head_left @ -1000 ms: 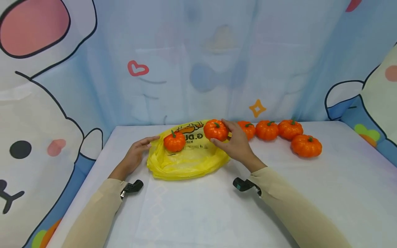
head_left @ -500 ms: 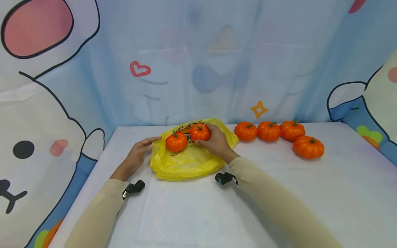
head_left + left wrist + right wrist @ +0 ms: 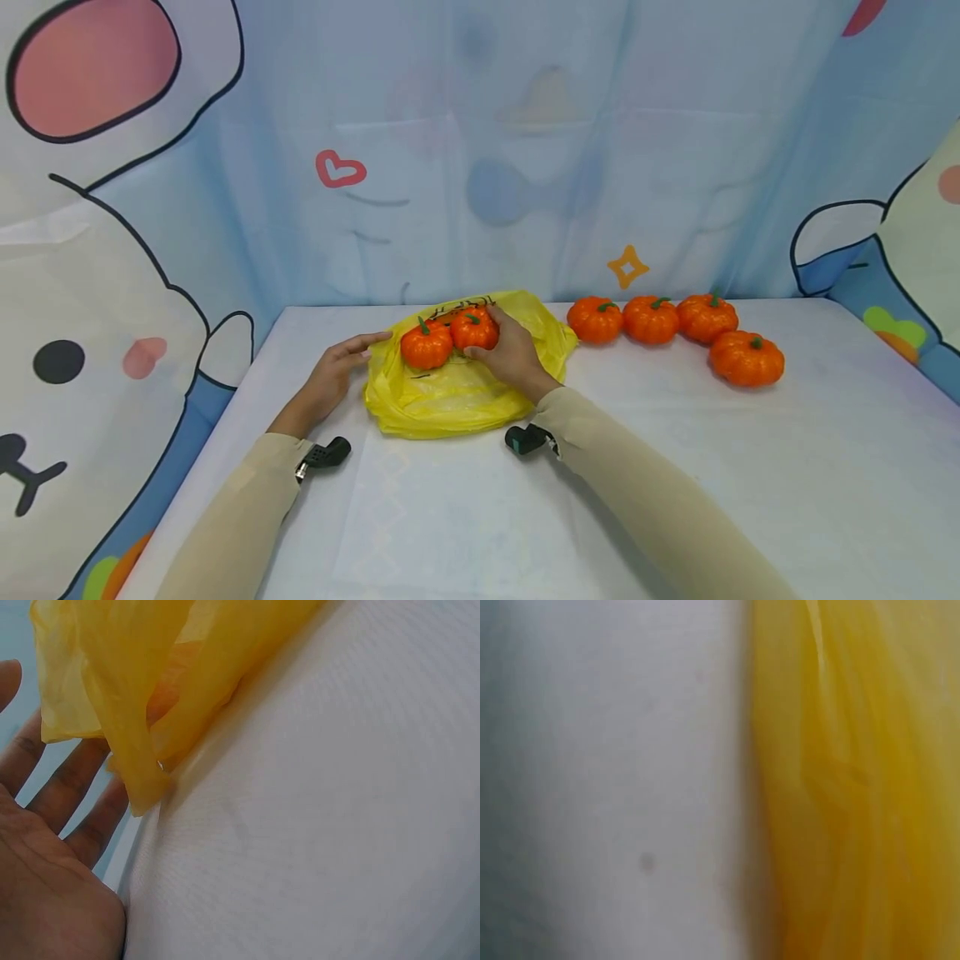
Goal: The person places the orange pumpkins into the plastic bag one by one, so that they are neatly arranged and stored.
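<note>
Near edge: two sleeved forearms reach forward over the white counter (image 3: 465, 517). Left hand (image 3: 330, 371): fingers straight, fingertips at the left rim of the yellow bag (image 3: 450, 392); the left wrist view shows the open palm (image 3: 45, 885) just beside the bag's folded edge (image 3: 150, 697), whether touching cannot be told. Right hand (image 3: 513, 354): fingers curled round a pumpkin (image 3: 474, 328), holding it over the bag. This held pumpkin lies on the far left side of the grip, touching or just beside a second pumpkin (image 3: 425, 344) that sits on the bag. The right wrist view is blurred, showing only yellow film (image 3: 855, 787) against the counter. Farther right, well apart from the bag, four pumpkins lie on the counter: three in a row (image 3: 651, 319), one (image 3: 746, 358) nearer. Behind: a cartoon-printed curtain (image 3: 480, 150).
</note>
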A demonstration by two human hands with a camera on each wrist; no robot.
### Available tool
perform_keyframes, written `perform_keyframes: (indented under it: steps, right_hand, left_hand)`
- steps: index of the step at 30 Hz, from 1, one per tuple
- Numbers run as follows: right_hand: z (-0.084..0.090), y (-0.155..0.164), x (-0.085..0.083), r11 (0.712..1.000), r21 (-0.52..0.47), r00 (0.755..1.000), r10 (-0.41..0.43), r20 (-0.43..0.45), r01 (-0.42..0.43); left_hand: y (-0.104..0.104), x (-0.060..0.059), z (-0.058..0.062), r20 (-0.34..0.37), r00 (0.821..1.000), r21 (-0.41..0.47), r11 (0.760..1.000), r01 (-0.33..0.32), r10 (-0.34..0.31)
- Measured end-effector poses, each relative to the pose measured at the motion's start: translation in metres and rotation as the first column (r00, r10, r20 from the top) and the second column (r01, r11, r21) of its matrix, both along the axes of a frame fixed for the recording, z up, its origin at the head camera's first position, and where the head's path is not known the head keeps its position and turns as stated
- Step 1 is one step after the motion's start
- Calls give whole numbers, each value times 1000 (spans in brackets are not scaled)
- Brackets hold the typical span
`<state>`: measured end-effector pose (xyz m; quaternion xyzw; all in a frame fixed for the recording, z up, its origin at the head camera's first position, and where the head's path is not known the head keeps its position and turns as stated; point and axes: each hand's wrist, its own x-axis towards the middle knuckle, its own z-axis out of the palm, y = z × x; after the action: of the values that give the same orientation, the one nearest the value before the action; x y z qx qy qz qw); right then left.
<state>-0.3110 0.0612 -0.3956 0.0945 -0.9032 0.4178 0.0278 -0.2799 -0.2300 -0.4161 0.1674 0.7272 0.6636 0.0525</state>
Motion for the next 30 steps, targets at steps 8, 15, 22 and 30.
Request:
perform_keyframes:
  steps: [8,15,22,30]
  right_hand:
    - [4,0,0,999,31,1000,23,8,-24]
    - [19,8,7,993,105,998,61,18,-62]
    - [47,51,38,994,77,996,84,-24,-82]
    - [56,126,63,990,-67,955,-135,-263,121]
  left_hand:
    - [1,1,1,2,1000,-9,1000,-8,8]
    - [-1,1,1,-10,1000,-7,1000,5,-5]
    - [-4,2,1,-23,1000,-17,1000,8,-8]
    - [-16,8,7,-24,1000,-42,999,-11,10]
